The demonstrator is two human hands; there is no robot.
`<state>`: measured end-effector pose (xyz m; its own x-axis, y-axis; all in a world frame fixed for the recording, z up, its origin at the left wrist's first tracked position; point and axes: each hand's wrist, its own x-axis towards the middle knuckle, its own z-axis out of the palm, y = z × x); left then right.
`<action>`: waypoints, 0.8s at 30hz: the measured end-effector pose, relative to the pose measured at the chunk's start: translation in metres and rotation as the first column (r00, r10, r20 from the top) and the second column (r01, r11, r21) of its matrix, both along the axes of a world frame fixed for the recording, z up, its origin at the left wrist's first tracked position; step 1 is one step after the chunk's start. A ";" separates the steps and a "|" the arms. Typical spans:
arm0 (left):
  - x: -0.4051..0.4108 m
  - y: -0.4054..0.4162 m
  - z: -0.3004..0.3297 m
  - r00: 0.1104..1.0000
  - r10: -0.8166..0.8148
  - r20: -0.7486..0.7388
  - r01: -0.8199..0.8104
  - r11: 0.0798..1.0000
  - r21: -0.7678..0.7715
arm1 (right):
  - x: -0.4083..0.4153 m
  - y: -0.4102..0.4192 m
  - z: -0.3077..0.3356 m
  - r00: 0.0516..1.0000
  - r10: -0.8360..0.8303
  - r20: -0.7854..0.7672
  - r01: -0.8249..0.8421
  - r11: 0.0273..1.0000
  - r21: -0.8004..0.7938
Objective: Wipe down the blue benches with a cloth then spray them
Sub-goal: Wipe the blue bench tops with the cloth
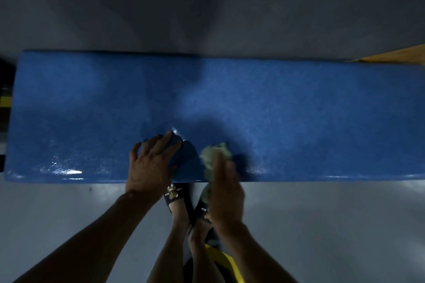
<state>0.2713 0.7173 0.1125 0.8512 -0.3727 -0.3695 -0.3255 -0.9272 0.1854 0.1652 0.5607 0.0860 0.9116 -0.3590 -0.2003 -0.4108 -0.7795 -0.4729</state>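
A long blue bench (299, 110) runs across the view, glossy and wet-looking along its near edge. My left hand (149, 165) rests on the bench near that edge with its fingers spread. A small blue lump (176, 141) sits between its forefinger and thumb; what it is cannot be told. My right hand (226, 190), blurred by motion, grips a pale green cloth (215, 154) and presses it on the bench top just right of the left hand.
Grey floor (322, 225) lies in front of the bench and a grey wall behind it. My feet in dark sandals (178, 195) stand at the bench's near edge. A wooden surface (395, 55) shows at the far right, dark objects at the left end.
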 end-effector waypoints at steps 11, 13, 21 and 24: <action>-0.003 0.001 -0.005 0.999 0.017 0.029 -0.017 1.000 -0.011 | -0.014 -0.161 0.011 0.996 -0.006 -0.087 0.002 0.999 -0.051; -0.004 0.002 -0.006 0.999 0.013 0.044 -0.012 1.000 -0.017 | -0.016 -0.169 0.016 0.982 -0.187 -0.039 0.181 0.976 -0.117; -0.001 0.007 -0.009 1.000 -0.015 0.024 0.015 1.000 -0.025 | 0.025 0.004 0.009 0.998 -0.060 0.001 0.060 0.997 -0.047; 0.000 0.010 -0.006 0.999 -0.032 0.010 0.032 0.999 -0.043 | 0.033 0.015 0.015 0.983 0.184 0.007 -0.183 0.982 -0.035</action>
<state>0.2708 0.7271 0.1068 0.8420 -0.4150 -0.3446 -0.3566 -0.9076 0.2216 0.1979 0.5754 0.1011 0.9646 -0.1918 -0.1809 -0.2544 -0.8571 -0.4480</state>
